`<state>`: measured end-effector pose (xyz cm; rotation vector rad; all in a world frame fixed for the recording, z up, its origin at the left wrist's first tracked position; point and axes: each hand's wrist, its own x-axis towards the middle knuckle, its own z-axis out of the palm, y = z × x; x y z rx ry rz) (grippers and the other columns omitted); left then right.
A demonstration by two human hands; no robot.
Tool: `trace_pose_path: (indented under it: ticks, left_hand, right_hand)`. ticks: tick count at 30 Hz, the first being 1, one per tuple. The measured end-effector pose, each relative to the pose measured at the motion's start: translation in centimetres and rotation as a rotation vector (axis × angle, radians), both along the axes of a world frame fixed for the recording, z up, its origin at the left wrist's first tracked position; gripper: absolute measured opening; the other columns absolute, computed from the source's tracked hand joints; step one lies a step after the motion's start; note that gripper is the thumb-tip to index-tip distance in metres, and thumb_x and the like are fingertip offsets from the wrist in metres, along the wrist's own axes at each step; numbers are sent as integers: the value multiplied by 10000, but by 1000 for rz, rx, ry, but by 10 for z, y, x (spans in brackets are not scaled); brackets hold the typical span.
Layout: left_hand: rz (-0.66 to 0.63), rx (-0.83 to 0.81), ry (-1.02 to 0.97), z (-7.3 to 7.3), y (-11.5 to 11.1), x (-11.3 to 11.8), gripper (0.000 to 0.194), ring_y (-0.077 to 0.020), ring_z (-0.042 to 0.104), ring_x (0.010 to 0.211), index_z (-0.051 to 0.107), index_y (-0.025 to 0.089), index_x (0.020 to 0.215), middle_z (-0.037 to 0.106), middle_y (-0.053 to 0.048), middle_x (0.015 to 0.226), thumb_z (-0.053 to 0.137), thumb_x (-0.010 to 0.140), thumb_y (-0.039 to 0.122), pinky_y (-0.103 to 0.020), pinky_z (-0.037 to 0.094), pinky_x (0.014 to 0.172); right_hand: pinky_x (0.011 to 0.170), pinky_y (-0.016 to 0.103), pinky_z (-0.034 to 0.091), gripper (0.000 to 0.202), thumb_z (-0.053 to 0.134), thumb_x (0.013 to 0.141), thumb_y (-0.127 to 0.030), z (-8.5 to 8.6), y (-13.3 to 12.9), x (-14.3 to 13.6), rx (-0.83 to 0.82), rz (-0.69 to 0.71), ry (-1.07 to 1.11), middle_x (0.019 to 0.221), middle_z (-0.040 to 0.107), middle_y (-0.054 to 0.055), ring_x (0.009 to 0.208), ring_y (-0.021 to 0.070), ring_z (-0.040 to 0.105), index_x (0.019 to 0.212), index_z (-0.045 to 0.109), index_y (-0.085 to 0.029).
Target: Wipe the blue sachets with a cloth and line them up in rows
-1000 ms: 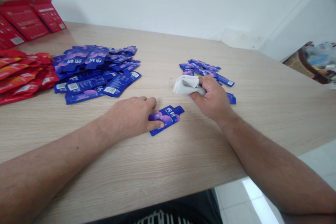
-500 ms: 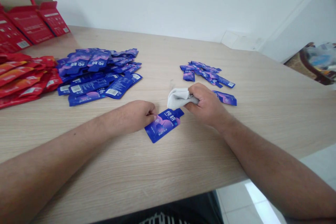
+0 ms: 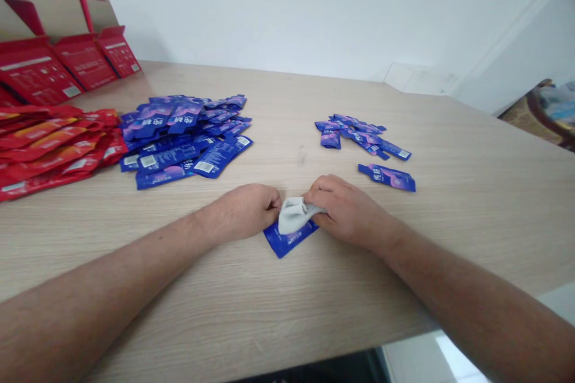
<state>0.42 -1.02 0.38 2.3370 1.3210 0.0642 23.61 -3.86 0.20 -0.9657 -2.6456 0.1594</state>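
A blue pouch lies on the wooden table in front of me, partly covered by a whitish cloth. My left hand is closed at the pouch's upper left edge, pinching it. The folded cloth is gripped in my right hand and rests on the pouch's face. A single blue pouch lies flat behind my right hand. Beyond it sits a small group of blue pouches. To the left, past my left hand, is a larger heap of blue pouches.
Red and orange packets are piled at the table's left edge. Open red cardboard boxes stand behind them against the wall. A patterned chair or basket holding plastic bags is beyond the table at the right.
My right hand has brought the cloth down and left, onto the pouch. The cloth was at the pouch's top edge before. The view has shifted slightly, showing more of the boxes.
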Motion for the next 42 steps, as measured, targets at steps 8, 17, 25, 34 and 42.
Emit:
trace_pose_path:
  ticks: [8,17,25,34,42]
  left_hand:
    - [-1,-20,-21,-1,0,-1,209,-154,612,700,714,237,842,733,-5,790,515,846,302,-257,358,588]
    - [-1,-31,-38,-3,1,-2,212,-158,625,717,715,242,849,739,-3,796,514,854,310,-256,368,596]
    - [-14,-38,-34,-4,2,-3,235,-157,631,730,722,241,862,744,-2,813,505,868,329,-258,373,607]
    - [-10,-51,-37,-6,3,-4,212,-152,624,705,711,251,854,732,11,779,516,862,332,-257,362,590]
    - [-8,-30,-29,-5,3,-4,219,-155,619,705,712,245,850,732,4,786,504,862,315,-260,362,593]
  right_hand:
    - [899,356,458,164,605,907,-157,-1,-4,-4,-8,79,-13,1003,622,69,969,219,547,1035,700,-196]
    - [890,349,459,171,611,900,-161,0,-7,-6,-20,100,0,1007,620,66,971,213,544,1041,699,-200]
    - [906,352,460,165,628,906,-186,0,-7,-5,-29,142,1,1022,629,68,980,214,549,1050,706,-208]
    - [913,358,454,159,621,911,-189,0,-8,-6,-21,135,-6,1024,626,70,971,217,548,1042,708,-201]
    - [900,349,450,147,618,912,-179,1,-7,-6,-17,78,11,1011,623,70,966,217,543,1030,705,-191]
